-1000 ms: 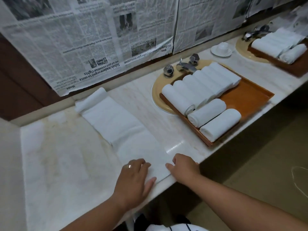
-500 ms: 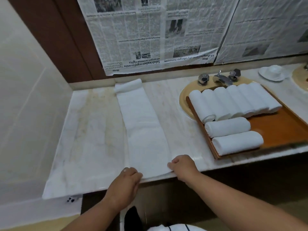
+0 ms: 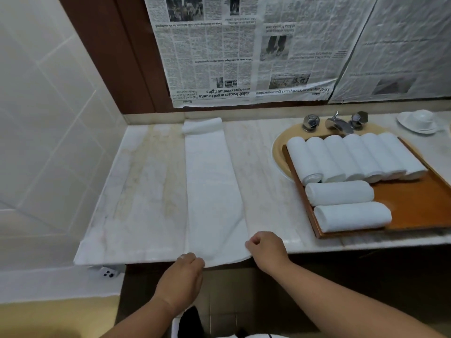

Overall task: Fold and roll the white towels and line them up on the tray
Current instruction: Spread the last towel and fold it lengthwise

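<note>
My left hand (image 3: 180, 276) has come off the cloth where it lay flat 1 second ago. Its fingers are now curled over the near left corner of the towel (image 3: 212, 191), and my right hand (image 3: 267, 250) pinches the near right corner, knuckles up. Both grip at the lip of the counter (image 3: 146, 191), and the near edge laps slightly over it. The strip has been drawn straight and taut. I judge the folding is done and the rolling can start from this end.

The towel is a long, narrow band of soft, nubbly terry. Its far end is bunched into a small fold by the back wall, under the newspaper (image 3: 244, 57). The counter is smooth, pale, veined stone.

To my right, 8 rolled towels (image 3: 341, 191) lie on the glossy brown tray (image 3: 415, 203): 6 plump cylinders in a row and 2 crosswise. The tray has bare room beside them.
</note>
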